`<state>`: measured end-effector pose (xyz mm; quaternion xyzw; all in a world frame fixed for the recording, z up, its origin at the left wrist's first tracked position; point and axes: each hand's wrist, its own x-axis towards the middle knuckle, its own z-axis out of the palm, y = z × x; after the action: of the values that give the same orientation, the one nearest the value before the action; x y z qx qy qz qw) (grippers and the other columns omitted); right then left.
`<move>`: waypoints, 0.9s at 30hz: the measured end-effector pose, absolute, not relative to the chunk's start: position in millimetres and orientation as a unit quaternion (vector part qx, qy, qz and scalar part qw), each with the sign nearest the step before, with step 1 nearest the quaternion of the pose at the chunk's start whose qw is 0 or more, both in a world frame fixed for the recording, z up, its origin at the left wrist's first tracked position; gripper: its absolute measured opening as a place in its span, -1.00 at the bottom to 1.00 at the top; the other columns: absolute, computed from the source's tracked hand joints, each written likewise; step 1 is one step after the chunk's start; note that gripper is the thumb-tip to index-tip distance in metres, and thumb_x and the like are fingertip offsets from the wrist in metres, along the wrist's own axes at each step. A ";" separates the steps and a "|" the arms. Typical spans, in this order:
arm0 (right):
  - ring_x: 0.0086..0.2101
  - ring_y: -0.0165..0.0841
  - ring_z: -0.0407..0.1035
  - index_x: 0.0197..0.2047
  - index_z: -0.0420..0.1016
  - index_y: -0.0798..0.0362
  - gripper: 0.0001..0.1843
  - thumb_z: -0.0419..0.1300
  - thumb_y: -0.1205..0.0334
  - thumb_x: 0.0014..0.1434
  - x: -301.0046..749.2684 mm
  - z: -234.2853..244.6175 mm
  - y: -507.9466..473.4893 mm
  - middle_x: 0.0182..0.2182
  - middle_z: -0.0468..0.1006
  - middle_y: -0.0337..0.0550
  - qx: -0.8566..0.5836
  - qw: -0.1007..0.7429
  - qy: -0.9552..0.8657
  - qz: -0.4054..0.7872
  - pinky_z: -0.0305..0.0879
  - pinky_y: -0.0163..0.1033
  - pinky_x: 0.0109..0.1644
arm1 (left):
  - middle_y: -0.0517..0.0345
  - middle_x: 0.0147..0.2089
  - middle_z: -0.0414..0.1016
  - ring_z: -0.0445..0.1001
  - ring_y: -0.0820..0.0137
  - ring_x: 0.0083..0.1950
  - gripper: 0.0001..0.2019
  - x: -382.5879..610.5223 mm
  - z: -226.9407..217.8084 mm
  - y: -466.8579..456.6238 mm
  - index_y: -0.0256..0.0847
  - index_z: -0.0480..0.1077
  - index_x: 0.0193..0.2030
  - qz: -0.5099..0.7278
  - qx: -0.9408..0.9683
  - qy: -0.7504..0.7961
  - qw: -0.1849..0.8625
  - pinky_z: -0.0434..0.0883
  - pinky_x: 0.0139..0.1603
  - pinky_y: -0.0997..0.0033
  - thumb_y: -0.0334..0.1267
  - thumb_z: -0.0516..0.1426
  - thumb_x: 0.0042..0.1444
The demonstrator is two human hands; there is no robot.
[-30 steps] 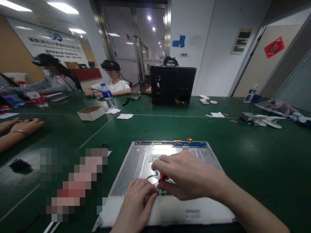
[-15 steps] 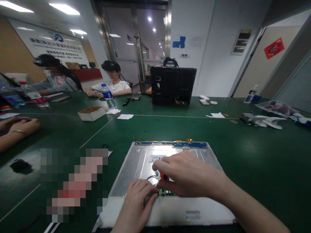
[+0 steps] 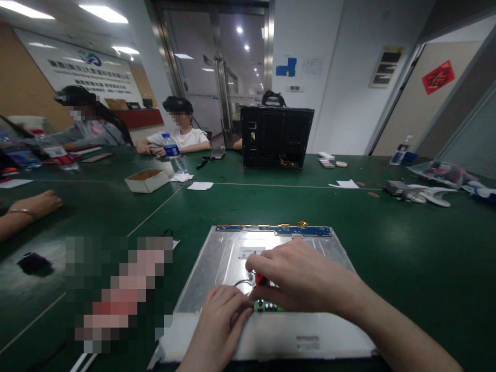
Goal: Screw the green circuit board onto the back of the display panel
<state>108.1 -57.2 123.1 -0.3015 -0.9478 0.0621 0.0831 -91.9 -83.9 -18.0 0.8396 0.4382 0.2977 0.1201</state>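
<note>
A display panel [image 3: 209, 274] lies back side up before me, its metal back bare and a blue circuit strip [image 3: 251, 229] along the far edge. On its near part sits a small green circuit board [image 3: 267, 306], mostly covered by my hands. My left hand [image 3: 225, 315] is closed, thumb and fingertips at the board's left edge. From above, my right hand [image 3: 290, 276] curls its fingers round a red-handled tool [image 3: 261, 279]; its lower end is hidden. A thin dark cable [image 3: 243, 282] loops between the two hands on the panel.
A black monitor housing [image 3: 277, 137] stands across the green table [image 3: 387, 248]. Beyond the panel are an open box [image 3: 146, 181], a water bottle [image 3: 174, 154] and paper scraps [image 3: 200, 186]. At left lie a black object [image 3: 34, 264] and another person's hand [image 3: 42, 202]. Two people sit opposite.
The red-handled tool has turned slightly within my right hand, which shifted a little. My left hand stays at the board. The other person's hand at left has changed its pose.
</note>
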 end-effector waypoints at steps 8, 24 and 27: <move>-0.48 -0.44 0.22 -0.17 0.27 0.08 -0.81 0.07 0.26 0.11 110.1 125.6 -60.1 -0.32 0.49 -0.19 -0.282 0.095 -0.953 0.052 -0.12 -0.30 -0.53 | 0.17 -0.33 0.48 0.43 0.29 -0.25 -0.89 -92.6 -17.1 -84.8 -0.14 0.41 -0.34 0.277 0.844 0.440 0.130 0.33 -0.14 0.24 -0.35 0.07 0.16; -0.42 -0.41 0.30 -0.08 0.26 0.08 -0.77 0.06 0.26 0.17 109.6 125.5 -58.5 -0.28 0.51 -0.17 -0.293 0.084 -0.951 0.062 -0.09 -0.29 -0.52 | 0.18 -0.32 0.48 0.44 0.29 -0.24 -0.90 -92.7 -19.5 -83.9 -0.13 0.41 -0.33 0.272 0.847 0.441 0.121 0.32 -0.14 0.25 -0.36 0.08 0.15; -0.43 -0.42 0.31 -0.16 0.29 0.06 -0.87 0.06 0.22 0.21 108.4 123.2 -55.9 -0.33 0.53 -0.20 -0.306 0.087 -0.946 0.058 -0.10 -0.28 -0.49 | 0.18 -0.34 0.48 0.44 0.30 -0.26 -0.89 -92.0 -18.1 -83.9 -0.13 0.41 -0.34 0.284 0.846 0.437 0.115 0.32 -0.17 0.26 -0.36 0.08 0.15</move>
<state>108.4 -55.9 123.2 -0.3064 -0.9462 0.0577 0.0871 -92.0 -83.9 -18.1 0.8456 0.4375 0.2836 0.1147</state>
